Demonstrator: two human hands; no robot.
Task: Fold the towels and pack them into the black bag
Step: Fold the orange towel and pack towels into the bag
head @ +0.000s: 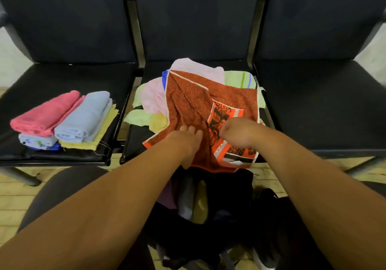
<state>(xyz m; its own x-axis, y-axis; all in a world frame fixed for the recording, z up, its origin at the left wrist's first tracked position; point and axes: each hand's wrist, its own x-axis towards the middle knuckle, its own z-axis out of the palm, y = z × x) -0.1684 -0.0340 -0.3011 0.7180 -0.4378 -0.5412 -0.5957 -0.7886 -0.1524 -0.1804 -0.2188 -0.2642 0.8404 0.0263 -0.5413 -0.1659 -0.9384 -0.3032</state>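
the job looked partly done. a few folded towels [194, 203], grey, yellow and purple, already stood on edge inside the black bag [231, 184], which sat open on the floor between the person's knees. a stack of folded towels [69, 123] in pink, light blue, yellow and dark blue waited on the left seat [62, 77], not yet packed. on the middle seat [135, 142] a loose pile [152, 98] of pale pink, green and yellow towels was still unfolded, so most of the folding appeared to remain.

on top of that pile lay the orange patterned towel [194, 102], spread out and creased, its near edge hanging over the seat front above the bag. it was rust-orange with a fine speckle, a white border, and a bright orange panel with black floral print at one corner. the left hand [186, 144] rested flat on it, fingers straight, pressing the cloth down. the right hand [238, 133] had its fingers curled and seemed to pinch a fold near the printed panel, though blur hid the exact grip.
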